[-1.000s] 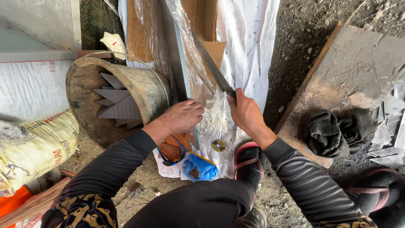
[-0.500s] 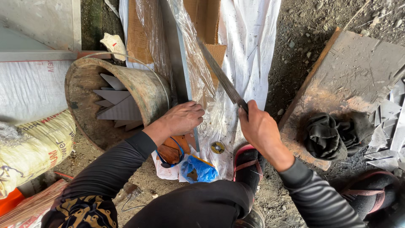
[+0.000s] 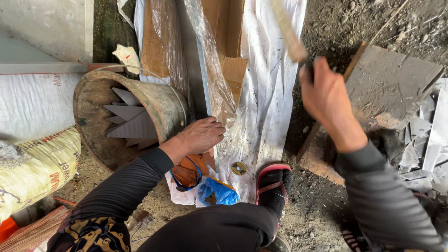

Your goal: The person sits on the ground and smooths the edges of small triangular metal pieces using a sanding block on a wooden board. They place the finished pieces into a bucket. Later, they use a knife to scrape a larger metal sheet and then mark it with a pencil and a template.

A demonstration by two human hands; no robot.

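My left hand [image 3: 201, 135] presses flat on a grey metal strip [image 3: 198, 70] wrapped in clear plastic film [image 3: 219, 93], which lies on cardboard [image 3: 231, 42] and a white sheet [image 3: 270, 102]. My right hand [image 3: 326, 95] is raised to the right of the sheet and grips the dark handle of a long knife [image 3: 287, 30]. Its blade is motion-blurred and points up and to the left, well above the strip. My foot in a black sock and red sandal [image 3: 273, 186] rests on the sheet's near end.
A rusty metal bucket [image 3: 158, 105] lies on its side at left with grey tile offcuts [image 3: 128, 119] inside. A small cutting disc [image 3: 238, 168] lies by the foot. Blue plastic [image 3: 217, 192], a yellow sack [image 3: 32, 172], a muddy board [image 3: 387, 84] and grey shards [image 3: 429, 140] surround me.
My right hand has lifted the knife off the plastic-wrapped strip and swung it up and to the right. My left hand has stayed pressed on the strip.
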